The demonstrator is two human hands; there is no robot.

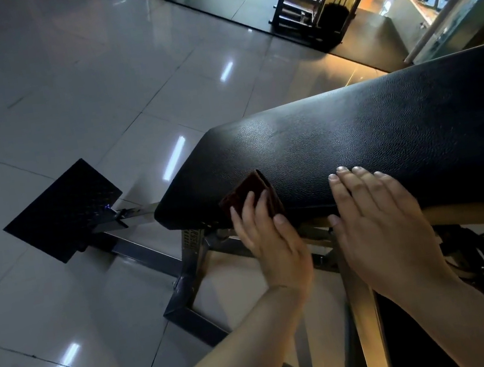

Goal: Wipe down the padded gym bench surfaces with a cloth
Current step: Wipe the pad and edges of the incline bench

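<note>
The cloth (pixel 251 196), dark reddish-brown and folded, lay on the near edge of the black padded bench pad (pixel 370 136), close to its rounded end. The left hand (pixel 271 239) pressed the cloth against the pad with fingers extended over it and the thumb alongside. The right hand (pixel 382 224) lay flat on the pad, fingers spread, palm down, just beside the left hand and holding nothing. The pad sat on a grey steel frame (pixel 185 276). A black square footplate (pixel 62 210) was mounted beyond the pad end, above the glossy tiled floor (pixel 58 86).
</note>
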